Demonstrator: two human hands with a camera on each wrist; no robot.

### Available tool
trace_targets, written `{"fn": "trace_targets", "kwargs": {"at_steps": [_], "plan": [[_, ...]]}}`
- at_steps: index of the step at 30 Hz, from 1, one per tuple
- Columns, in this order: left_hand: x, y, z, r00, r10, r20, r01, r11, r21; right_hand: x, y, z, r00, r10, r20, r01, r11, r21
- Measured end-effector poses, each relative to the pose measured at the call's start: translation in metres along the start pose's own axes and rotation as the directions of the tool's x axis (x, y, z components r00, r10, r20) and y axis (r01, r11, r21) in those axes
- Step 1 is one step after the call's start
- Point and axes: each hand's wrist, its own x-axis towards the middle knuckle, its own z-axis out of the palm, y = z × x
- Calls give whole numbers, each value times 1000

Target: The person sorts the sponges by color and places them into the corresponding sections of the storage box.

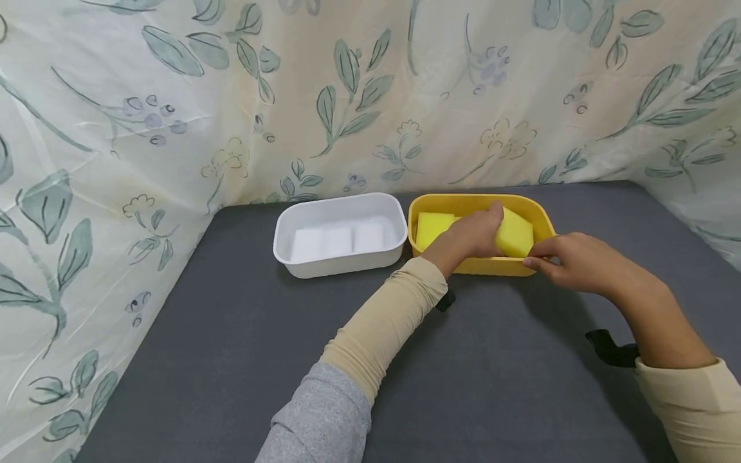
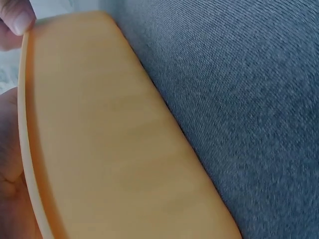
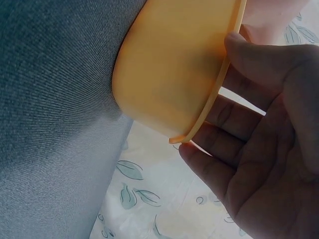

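Observation:
A yellow tub [image 1: 492, 267] stands on the dark tabletop, holding yellow sponges. One sponge [image 1: 434, 228] lies at its left; another sponge [image 1: 515, 233] sits tilted at its right. My left hand [image 1: 471, 233] reaches over the front rim and grips the tilted sponge by its left side, with most fingertips hidden. In the left wrist view, the tub wall [image 2: 109, 124] covers most of that hand. My right hand [image 1: 570, 260] pinches the tub's rim at the front right corner. In the right wrist view its thumb lies on the outside and fingers behind the rim [image 3: 212, 99].
A white tub [image 1: 341, 260] stands just left of the yellow one, with white block-like shapes [image 1: 336, 241] inside. Behind both hangs a leaf-patterned curtain [image 1: 359, 128]. Dark cloth [image 1: 231, 360] covers the tabletop.

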Motion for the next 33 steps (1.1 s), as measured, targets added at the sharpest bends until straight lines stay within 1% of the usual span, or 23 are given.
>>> {"fn": "trace_targets", "kwargs": {"at_steps": [4,8,12,17,23,27,30,33], "plan": [[-3,-5,-3,999,37,36,-36,999,-41,-1,1,-1,1000,6,6,-6,1000,1],[-3,-10,-4,994,98,55,-94,993,-69,-3,4,-2,1000,11,5,-11,1000,-5],[0,-12,-3,988,146,49,-143,988,-48,-4,5,-1,1000,7,-2,-7,1000,-4],[-1,-17,-1,987,154,36,-152,987,-47,-2,3,-1,1000,7,-1,-7,1000,6],[-3,-21,1,979,200,20,-199,979,-50,-2,3,-1,1000,23,11,-23,1000,-3],[-11,-25,2,977,215,-6,-215,976,-45,-2,4,-1,1000,23,16,-23,1000,-8],[-24,-29,5,978,208,-23,-208,978,-31,-2,5,-1,1000,21,12,-20,1000,-16],[-41,-37,10,975,217,-40,-215,975,60,-3,6,-2,1000,17,6,-17,1000,-24]]}}
